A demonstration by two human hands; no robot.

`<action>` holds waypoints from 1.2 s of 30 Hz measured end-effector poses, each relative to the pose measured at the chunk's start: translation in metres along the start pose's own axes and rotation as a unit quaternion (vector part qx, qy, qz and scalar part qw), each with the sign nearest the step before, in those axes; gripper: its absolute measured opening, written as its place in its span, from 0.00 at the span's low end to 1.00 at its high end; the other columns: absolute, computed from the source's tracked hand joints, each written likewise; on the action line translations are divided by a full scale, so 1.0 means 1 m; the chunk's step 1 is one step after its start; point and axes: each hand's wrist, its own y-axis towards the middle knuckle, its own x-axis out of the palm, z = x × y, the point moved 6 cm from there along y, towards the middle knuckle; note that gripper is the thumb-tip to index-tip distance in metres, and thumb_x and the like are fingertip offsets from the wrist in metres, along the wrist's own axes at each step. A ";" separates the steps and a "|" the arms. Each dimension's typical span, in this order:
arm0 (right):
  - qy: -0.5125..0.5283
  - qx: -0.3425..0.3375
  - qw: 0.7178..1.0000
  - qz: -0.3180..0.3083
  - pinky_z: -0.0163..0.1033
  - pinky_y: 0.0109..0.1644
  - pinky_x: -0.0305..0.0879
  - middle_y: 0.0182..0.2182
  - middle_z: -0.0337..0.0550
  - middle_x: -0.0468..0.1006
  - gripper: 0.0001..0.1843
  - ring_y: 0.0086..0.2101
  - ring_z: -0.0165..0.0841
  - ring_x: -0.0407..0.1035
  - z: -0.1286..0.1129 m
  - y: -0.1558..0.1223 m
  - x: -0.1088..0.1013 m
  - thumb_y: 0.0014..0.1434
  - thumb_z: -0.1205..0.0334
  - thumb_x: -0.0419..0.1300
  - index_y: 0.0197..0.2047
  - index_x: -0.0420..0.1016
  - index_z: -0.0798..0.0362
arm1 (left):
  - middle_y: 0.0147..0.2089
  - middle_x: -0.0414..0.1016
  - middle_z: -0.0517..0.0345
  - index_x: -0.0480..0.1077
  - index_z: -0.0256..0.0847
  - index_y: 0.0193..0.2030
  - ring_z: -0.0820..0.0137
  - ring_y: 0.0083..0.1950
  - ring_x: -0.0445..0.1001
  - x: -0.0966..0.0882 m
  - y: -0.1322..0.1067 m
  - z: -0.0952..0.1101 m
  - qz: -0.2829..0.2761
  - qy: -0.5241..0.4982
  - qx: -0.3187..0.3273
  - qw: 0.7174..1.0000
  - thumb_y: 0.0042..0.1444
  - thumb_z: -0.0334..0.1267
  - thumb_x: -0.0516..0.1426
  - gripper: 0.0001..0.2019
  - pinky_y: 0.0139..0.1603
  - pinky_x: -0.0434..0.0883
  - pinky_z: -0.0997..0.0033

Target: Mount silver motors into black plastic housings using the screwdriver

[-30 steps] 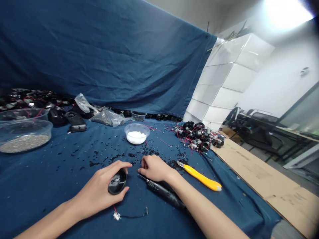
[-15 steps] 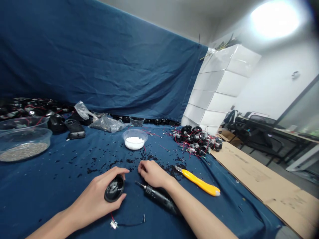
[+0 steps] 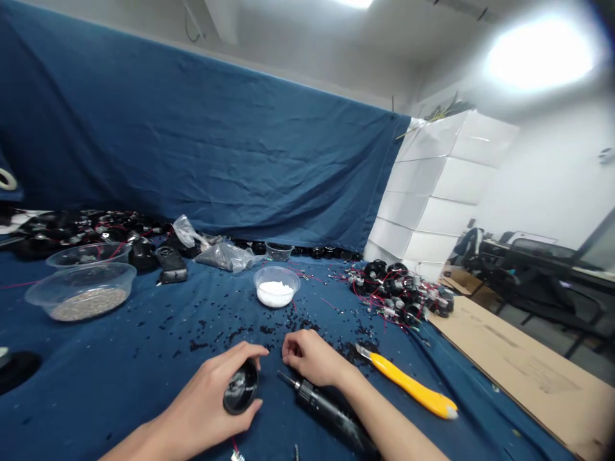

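My left hand point(image 3: 211, 403) curls around a glossy black round cup point(image 3: 241, 387), at eight o'clock from my right hand point(image 3: 312, 355), whose fingers are bent inward (whether they pinch anything, I can't tell). Nearest that hand, at five o'clock, lies a black cylindrical screwdriver point(image 3: 331, 415), its axis running ten to four. At three o'clock, flat brown cardboard point(image 3: 509, 358) bears print too faint to read.

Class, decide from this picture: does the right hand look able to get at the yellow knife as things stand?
Probably yes: the yellow knife lies uncovered on the blue cloth, close to the right of the right hand, with only small black bits around its tip.
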 end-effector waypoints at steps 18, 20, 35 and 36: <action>0.192 -0.018 0.980 -0.050 0.36 0.36 0.70 0.28 0.35 0.74 0.08 0.28 0.26 0.70 -0.008 0.000 0.008 0.63 0.62 0.62 0.37 0.74 0.59 | 0.47 0.72 0.62 0.61 0.48 0.55 0.69 0.47 0.74 0.000 0.001 0.003 -0.017 -0.010 -0.022 1.000 0.49 0.28 0.57 0.25 0.49 0.68 0.71; 0.205 -0.018 0.977 -0.057 0.36 0.36 0.69 0.28 0.35 0.73 0.07 0.28 0.26 0.69 -0.008 -0.001 0.008 0.63 0.62 0.61 0.37 0.73 0.59 | 0.47 0.73 0.62 0.61 0.49 0.55 0.69 0.47 0.74 0.000 0.001 0.002 -0.019 -0.010 -0.023 1.000 0.49 0.28 0.57 0.25 0.49 0.68 0.71; 0.231 -0.020 0.969 -0.083 0.38 0.40 0.70 0.30 0.37 0.76 0.05 0.31 0.27 0.72 -0.010 -0.003 0.008 0.62 0.64 0.62 0.38 0.75 0.58 | 0.48 0.73 0.60 0.63 0.48 0.56 0.67 0.48 0.74 -0.002 0.001 0.002 -0.005 -0.020 -0.018 1.000 0.50 0.30 0.58 0.25 0.50 0.69 0.70; 0.233 -0.019 0.969 -0.084 0.38 0.40 0.70 0.30 0.37 0.77 0.05 0.31 0.28 0.72 -0.011 -0.003 0.008 0.62 0.64 0.62 0.38 0.76 0.58 | 0.48 0.73 0.60 0.63 0.48 0.56 0.67 0.48 0.74 -0.002 0.001 0.002 -0.002 -0.021 -0.019 1.000 0.50 0.30 0.58 0.25 0.49 0.69 0.70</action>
